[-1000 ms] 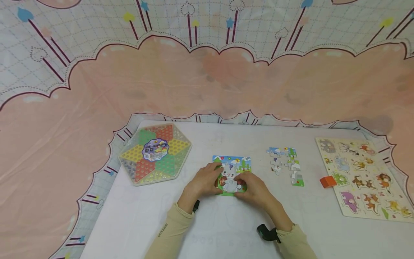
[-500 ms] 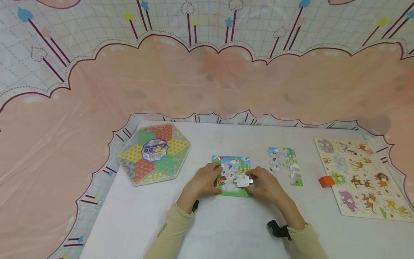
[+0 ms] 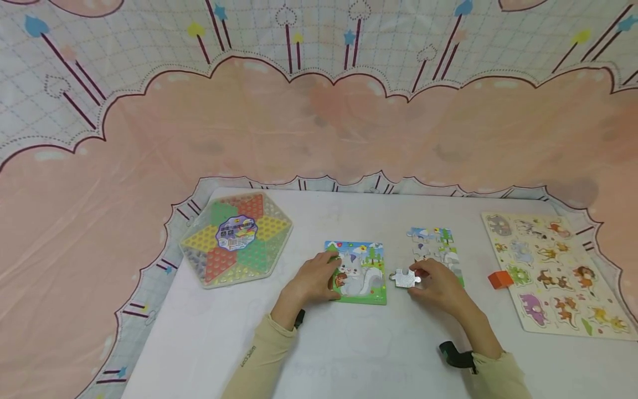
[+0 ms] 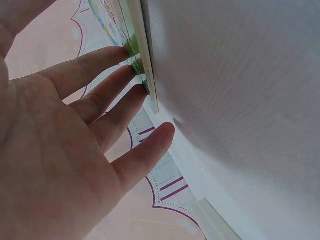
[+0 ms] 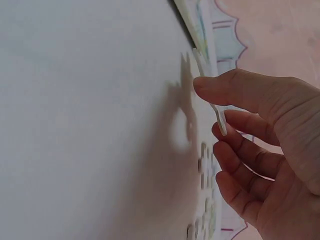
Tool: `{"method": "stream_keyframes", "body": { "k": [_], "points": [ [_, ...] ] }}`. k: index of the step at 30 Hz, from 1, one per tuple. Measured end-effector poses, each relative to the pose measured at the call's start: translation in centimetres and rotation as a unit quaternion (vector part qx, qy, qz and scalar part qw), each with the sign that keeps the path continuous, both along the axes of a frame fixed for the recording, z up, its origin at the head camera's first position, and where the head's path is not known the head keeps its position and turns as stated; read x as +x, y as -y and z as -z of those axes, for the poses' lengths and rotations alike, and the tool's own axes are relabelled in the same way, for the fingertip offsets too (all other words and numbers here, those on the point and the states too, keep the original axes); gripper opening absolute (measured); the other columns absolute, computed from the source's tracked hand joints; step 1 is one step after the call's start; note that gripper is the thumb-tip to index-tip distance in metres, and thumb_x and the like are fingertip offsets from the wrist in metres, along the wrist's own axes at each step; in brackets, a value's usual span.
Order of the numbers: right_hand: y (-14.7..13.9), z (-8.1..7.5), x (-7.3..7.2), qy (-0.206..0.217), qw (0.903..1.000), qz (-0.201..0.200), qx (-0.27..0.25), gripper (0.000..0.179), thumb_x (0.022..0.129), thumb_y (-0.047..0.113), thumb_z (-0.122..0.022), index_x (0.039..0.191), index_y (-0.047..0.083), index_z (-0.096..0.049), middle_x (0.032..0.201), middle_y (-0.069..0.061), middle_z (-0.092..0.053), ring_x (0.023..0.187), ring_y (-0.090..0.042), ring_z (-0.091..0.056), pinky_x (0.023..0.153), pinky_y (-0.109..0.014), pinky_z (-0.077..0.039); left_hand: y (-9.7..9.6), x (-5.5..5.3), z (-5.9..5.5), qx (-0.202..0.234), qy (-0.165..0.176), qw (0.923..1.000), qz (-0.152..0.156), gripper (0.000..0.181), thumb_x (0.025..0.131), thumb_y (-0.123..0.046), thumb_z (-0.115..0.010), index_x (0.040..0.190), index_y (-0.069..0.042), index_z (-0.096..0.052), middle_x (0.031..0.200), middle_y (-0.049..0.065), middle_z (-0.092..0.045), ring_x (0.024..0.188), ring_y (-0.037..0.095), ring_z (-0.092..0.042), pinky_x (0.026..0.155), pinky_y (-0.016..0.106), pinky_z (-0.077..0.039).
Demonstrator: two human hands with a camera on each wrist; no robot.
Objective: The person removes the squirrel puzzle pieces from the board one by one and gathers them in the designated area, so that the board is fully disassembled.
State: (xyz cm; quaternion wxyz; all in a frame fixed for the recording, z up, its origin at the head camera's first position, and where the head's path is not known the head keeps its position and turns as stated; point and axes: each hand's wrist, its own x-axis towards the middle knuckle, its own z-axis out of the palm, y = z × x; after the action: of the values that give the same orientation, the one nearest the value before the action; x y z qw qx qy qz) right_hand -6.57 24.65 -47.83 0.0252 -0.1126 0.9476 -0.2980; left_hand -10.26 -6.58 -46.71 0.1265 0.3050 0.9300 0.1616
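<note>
A small picture puzzle board [image 3: 366,299], showing a white squirrel, lies flat on the table. My left hand [image 3: 313,278] rests at its left side; in the left wrist view several nearly straight fingertips touch the board's edge [image 4: 142,45], and the little finger stands free. My right hand [image 3: 441,285] pinches a pale jigsaw piece [image 3: 406,278] between thumb and fingers, off the board's right side. Seen edge-on in the right wrist view, the piece [image 5: 221,122] is held above the table, its shadow beside it. Joined jigsaw pieces [image 3: 445,235] lie just beyond the right hand, partly hidden by it.
A hexagonal Chinese checkers board [image 3: 264,255] in clear wrap lies at the left of the white table [image 3: 349,354]. To the right are an orange block [image 3: 500,280] and a wooden animal peg board [image 3: 543,327]. A patterned cloth [image 3: 279,133] hangs behind.
My right hand has lifted the jigsaw piece off the squirrel picture and carried it right, past the board's edge. The left hand has stayed at the board's left side.
</note>
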Motion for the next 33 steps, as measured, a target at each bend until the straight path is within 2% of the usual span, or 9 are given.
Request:
{"method": "stream_keyframes", "body": {
  "k": [9,19,25,33],
  "points": [
    [-2.3,-0.1,0.5,0.019,0.9994,0.024,0.016,0.040,0.073,0.011,-0.085,0.107,0.000,-0.068,0.095,-0.006,-0.063,0.087,-0.023,-0.059,0.079,-0.043,-0.049,0.2,-0.1,-0.3,-0.007,0.006,1.0000,-0.003,0.078,0.079,-0.033,-0.084,0.142,-0.001,-0.050,0.150,0.014,-0.040,0.138,0.032,-0.037,0.105,0.050,-0.039],
    [-3.8,-0.7,0.6,0.033,0.9984,0.036,0.028,0.042,0.073,0.012,-0.085,0.110,0.000,-0.068,0.098,-0.008,-0.058,0.086,-0.024,-0.056,0.075,-0.040,-0.047,0.1,-0.2,-0.3,-0.007,0.010,0.9999,-0.003,0.078,0.079,-0.033,-0.083,0.142,-0.002,-0.050,0.150,0.014,-0.040,0.138,0.033,-0.036,0.105,0.050,-0.039],
    [-4.1,-0.7,0.4,0.052,0.9975,0.038,0.031,0.042,0.074,0.013,-0.085,0.110,0.000,-0.068,0.096,-0.009,-0.054,0.084,-0.024,-0.053,0.071,-0.034,-0.044,0.1,-0.4,-0.2,-0.015,0.008,0.9999,-0.001,0.078,0.079,-0.035,-0.083,0.142,-0.003,-0.050,0.150,0.013,-0.040,0.138,0.032,-0.036,0.105,0.050,-0.039],
    [-4.6,-0.8,-0.1,0.078,0.9959,0.029,0.035,0.043,0.075,0.016,-0.084,0.113,0.003,-0.069,0.096,-0.009,-0.051,0.084,-0.023,-0.050,0.068,-0.033,-0.040,0.1,-0.3,-0.8,-0.012,0.015,0.9998,-0.001,0.078,0.079,-0.034,-0.083,0.142,-0.002,-0.050,0.150,0.014,-0.040,0.138,0.033,-0.036,0.105,0.050,-0.039]
  ]
}}
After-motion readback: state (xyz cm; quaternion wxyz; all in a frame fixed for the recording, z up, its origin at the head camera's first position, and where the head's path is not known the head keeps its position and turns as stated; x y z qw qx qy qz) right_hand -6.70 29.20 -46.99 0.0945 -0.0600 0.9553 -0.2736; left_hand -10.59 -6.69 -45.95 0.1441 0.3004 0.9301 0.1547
